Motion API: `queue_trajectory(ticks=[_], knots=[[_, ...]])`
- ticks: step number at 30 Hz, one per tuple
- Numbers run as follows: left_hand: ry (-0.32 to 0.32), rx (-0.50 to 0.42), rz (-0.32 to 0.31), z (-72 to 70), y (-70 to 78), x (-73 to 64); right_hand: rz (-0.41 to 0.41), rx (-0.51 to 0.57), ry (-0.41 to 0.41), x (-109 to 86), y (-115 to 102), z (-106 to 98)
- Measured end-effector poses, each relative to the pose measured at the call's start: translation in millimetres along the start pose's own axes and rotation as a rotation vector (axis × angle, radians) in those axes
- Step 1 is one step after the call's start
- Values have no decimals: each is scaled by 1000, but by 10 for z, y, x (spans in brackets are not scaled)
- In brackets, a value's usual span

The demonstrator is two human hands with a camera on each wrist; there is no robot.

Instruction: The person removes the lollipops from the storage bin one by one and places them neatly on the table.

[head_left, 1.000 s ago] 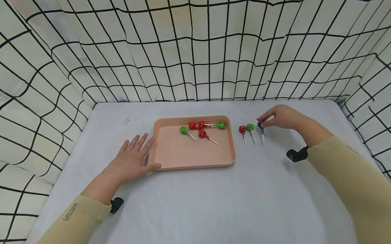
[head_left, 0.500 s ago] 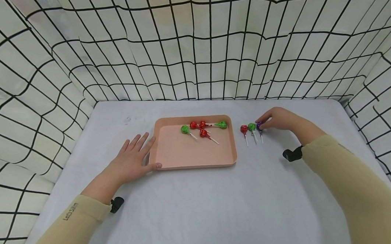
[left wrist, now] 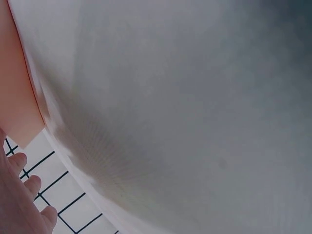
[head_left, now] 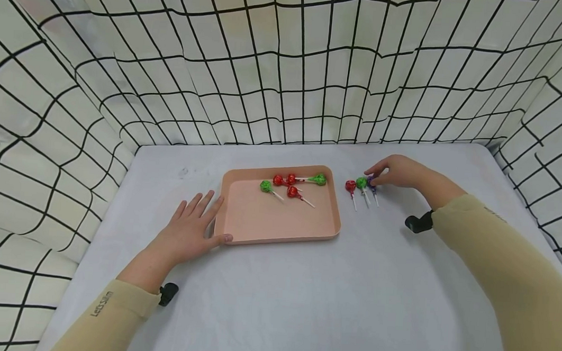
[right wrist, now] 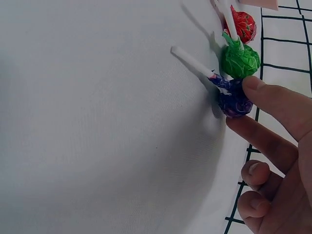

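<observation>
My right hand [head_left: 398, 171] pinches the wrapped head of a purple lollipop [right wrist: 235, 99] between thumb and forefinger, its white stick pointing toward the near side. Right beside it lies a green lollipop [head_left: 361, 183], and left of that a red lollipop [head_left: 351, 186]. The three form a row on the table, right of a pink tray [head_left: 268, 230]. With fingers spread, my left hand [head_left: 187, 234] rests at the tray's left edge, thumb on its near left corner. Inside the tray, toward the back, are several red and green lollipops [head_left: 293, 192].
A white cloth covers the table [head_left: 274, 307]. Black wire grid panels [head_left: 305, 71] stand along the back and both sides. A small black camera [head_left: 419, 223] sits at the right wrist, another black camera [head_left: 167, 294] at the left.
My right hand has shifted left with the purple lollipop, bringing it close against the green one. The left hand and tray have stayed in place.
</observation>
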State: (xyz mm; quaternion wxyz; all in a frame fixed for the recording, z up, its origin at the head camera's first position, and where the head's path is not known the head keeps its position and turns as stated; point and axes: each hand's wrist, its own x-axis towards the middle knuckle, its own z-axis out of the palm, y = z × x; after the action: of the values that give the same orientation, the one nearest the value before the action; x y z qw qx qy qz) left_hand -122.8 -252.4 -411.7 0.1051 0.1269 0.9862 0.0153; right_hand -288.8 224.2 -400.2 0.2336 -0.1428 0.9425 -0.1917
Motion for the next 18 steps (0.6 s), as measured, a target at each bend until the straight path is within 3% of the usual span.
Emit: queue_trajectory(ticks=[18], knots=[[8, -23, 8, 6, -9, -9, -27, -9, 59, -81, -120, -140]])
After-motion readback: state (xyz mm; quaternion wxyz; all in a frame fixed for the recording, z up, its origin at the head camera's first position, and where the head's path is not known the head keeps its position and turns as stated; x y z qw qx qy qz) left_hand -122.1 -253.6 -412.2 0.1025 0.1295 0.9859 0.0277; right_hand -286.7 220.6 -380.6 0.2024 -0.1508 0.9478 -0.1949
